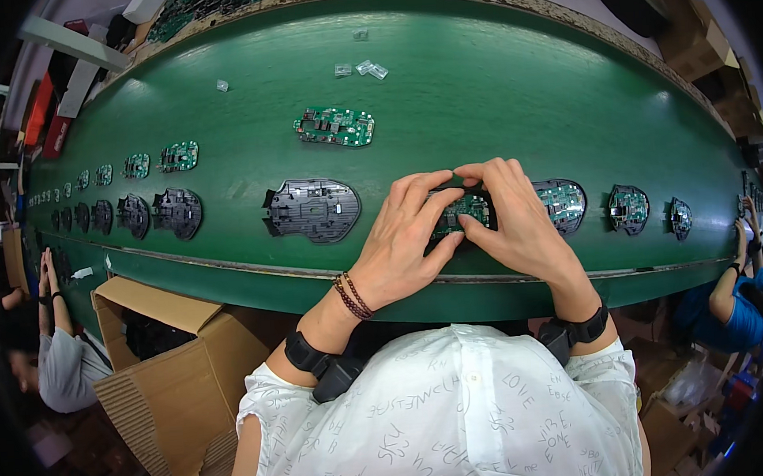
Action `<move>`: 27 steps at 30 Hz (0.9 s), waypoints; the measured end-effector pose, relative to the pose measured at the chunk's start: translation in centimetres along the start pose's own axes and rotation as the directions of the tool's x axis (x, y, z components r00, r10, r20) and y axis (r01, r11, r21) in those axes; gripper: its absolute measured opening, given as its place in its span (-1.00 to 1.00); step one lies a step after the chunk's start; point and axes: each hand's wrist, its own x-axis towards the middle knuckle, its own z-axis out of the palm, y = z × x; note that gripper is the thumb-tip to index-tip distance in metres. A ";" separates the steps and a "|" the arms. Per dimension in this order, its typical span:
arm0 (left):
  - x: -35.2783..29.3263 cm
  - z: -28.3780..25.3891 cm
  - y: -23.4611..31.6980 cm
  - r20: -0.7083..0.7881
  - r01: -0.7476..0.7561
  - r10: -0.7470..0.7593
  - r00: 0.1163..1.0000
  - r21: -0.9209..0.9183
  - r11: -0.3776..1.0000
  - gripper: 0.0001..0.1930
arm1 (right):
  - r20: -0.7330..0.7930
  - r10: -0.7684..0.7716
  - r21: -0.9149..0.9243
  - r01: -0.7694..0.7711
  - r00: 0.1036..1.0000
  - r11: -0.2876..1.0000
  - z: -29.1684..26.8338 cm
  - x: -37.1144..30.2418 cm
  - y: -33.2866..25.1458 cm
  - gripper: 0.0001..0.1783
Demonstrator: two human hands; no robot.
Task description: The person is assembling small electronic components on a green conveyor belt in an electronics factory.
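Nearest, an open cardboard box (pixel 174 376) stands below the near edge of the green conveyor belt (pixel 495 97). On the belt's near strip, the left hand (pixel 403 236) and right hand (pixel 517 220) close together over a green circuit board (pixel 461 212), fingers pressing it into a dark shell that they mostly hide. Just left of the hands lies an empty dark plastic shell (pixel 311 210); just right, a fitted shell (pixel 563 203). Farther across the belt lies a loose circuit board (pixel 335 126), then small clear plastic pieces (pixel 362 68).
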 end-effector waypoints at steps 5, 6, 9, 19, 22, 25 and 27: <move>-0.2 0.2 -0.5 -0.006 -0.008 0.008 1.000 0.034 0.999 -0.46 | 0.063 -0.022 0.014 0.021 0.998 1.000 -0.8 -0.4 0.0 -0.32; -0.2 0.3 -0.5 -0.013 -0.020 0.020 1.000 0.046 0.999 -0.46 | 0.088 -0.045 0.022 0.043 0.995 0.999 -1.3 -0.7 -0.1 -0.27; -0.1 0.2 -0.3 -0.018 -0.028 0.029 0.999 0.051 0.998 -0.45 | 0.108 -0.077 0.026 0.075 0.991 0.997 -1.6 -1.2 0.0 -0.21; -0.1 0.1 -0.3 -0.010 -0.016 0.017 1.000 0.041 0.999 -0.45 | 0.007 -0.006 0.004 0.006 1.000 1.000 -0.1 -0.2 -0.2 -0.43; -0.1 0.1 -0.2 -0.006 -0.022 0.022 1.000 0.043 0.999 -0.45 | -0.020 -0.008 -0.030 0.008 1.000 1.000 0.3 -0.1 -0.2 -0.46; -0.1 0.0 -0.3 -0.002 -0.023 0.023 1.000 0.045 0.999 -0.46 | -0.018 0.002 -0.038 -0.002 1.000 0.999 0.3 -0.1 -0.4 -0.44; -0.1 0.0 -0.3 -0.001 -0.026 0.026 1.000 0.047 0.999 -0.46 | -0.006 -0.003 -0.033 0.003 1.000 0.999 0.2 -0.2 -0.3 -0.40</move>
